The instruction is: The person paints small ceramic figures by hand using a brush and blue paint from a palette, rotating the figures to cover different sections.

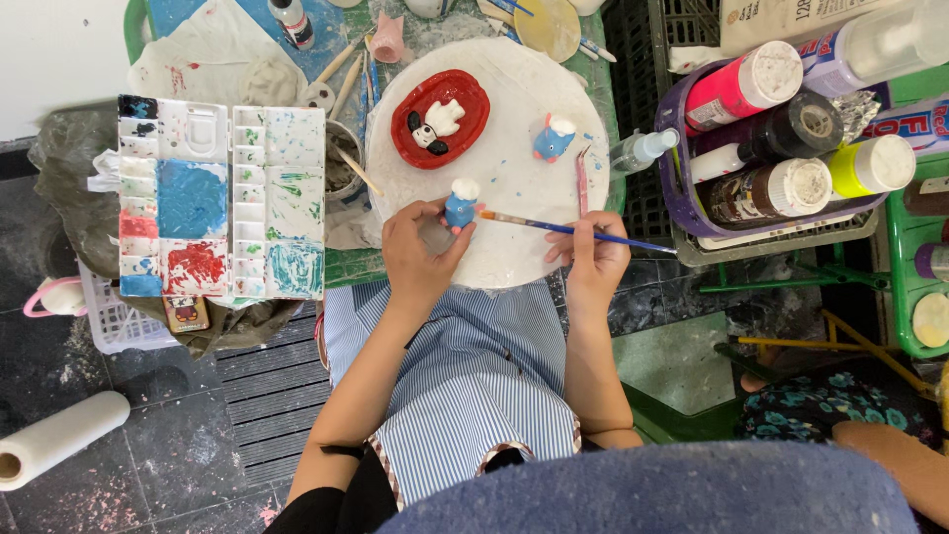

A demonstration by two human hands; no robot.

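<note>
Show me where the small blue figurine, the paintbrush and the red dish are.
small blue figurine (460, 208), head view, on its blue body.
paintbrush (554, 226), head view, on the middle of its handle.
red dish (473, 127), head view, on its right rim.

So the round board (514, 247) sits on the desk (346, 265), with a dish (440, 119) and a figurine (554, 136) on it. The paint palette (222, 203) is off to its left, the basket of paint bottles (682, 188) to its right, and a paper roll (59, 437) lies on the floor lower left
</note>
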